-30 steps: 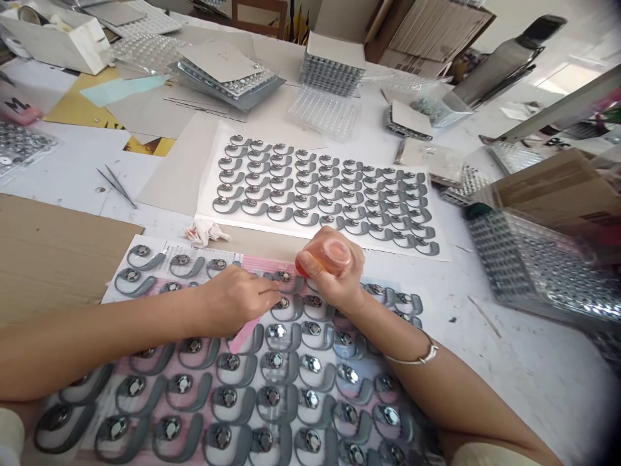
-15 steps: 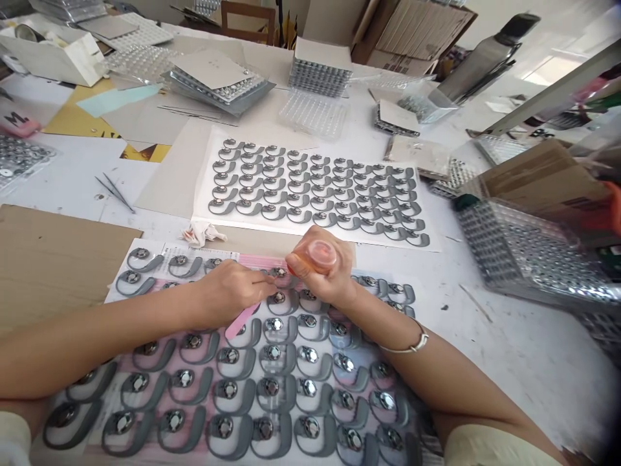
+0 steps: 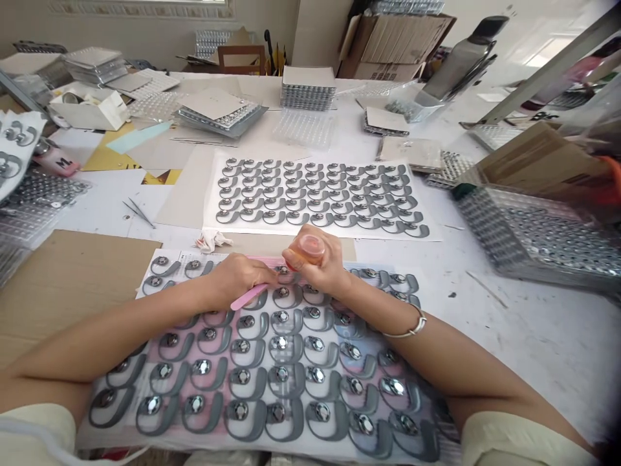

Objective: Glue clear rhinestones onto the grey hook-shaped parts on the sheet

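Observation:
Rows of grey curved bands with shiny round metal pieces [image 3: 281, 373] lie on a sheet in front of me. My left hand [image 3: 242, 278] is closed on a flat pink strip [image 3: 249, 296] near the sheet's far edge. Just to its right, my right hand [image 3: 323, 262] wraps round a small translucent bottle [image 3: 310, 248] with orange-red contents, its round base facing up. The bottle's lower end is hidden by the fingers, close to a band in the top row. The two hands are near each other.
Beyond the hands lies a second white sheet of similar bands [image 3: 315, 188]. Tweezers [image 3: 140, 212] and a crumpled tissue [image 3: 212, 241] are to the left, above brown cardboard [image 3: 72, 285]. Clear trays of small parts [image 3: 543, 233] stand at the right; a tall bottle [image 3: 460, 61] stands behind.
The view has shifted, showing more of the table's far side and a raised sheet at the left edge. The pink strip lies flatter in my left hand. My right hand still grips the bottle.

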`<state>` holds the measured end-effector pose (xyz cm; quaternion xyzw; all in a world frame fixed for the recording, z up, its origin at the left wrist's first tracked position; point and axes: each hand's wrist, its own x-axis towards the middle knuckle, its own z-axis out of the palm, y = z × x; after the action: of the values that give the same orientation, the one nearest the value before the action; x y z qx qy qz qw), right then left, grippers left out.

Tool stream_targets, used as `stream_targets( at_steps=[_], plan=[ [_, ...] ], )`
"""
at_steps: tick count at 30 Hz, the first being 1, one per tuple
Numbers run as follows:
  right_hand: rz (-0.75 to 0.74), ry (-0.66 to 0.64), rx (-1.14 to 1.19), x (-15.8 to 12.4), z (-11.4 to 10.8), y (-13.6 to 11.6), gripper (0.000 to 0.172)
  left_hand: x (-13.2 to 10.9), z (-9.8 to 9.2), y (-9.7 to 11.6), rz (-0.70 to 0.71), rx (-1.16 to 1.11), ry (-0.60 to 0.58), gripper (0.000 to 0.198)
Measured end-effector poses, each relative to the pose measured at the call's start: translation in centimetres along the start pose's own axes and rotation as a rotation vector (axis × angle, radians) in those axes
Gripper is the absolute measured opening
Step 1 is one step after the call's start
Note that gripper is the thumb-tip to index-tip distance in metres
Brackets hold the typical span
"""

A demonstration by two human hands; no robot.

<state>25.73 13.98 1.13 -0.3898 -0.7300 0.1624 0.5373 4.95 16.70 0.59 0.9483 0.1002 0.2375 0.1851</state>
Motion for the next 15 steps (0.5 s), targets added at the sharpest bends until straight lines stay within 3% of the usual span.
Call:
stream_targets(
  at_steps=[15],
  plan=[
    [0.042,0.003,0.025,-0.12,0.14,-0.19,0.019,0.5,-0.29,-0.54,-0.037,-0.099,0.03,0.017]
  ],
)
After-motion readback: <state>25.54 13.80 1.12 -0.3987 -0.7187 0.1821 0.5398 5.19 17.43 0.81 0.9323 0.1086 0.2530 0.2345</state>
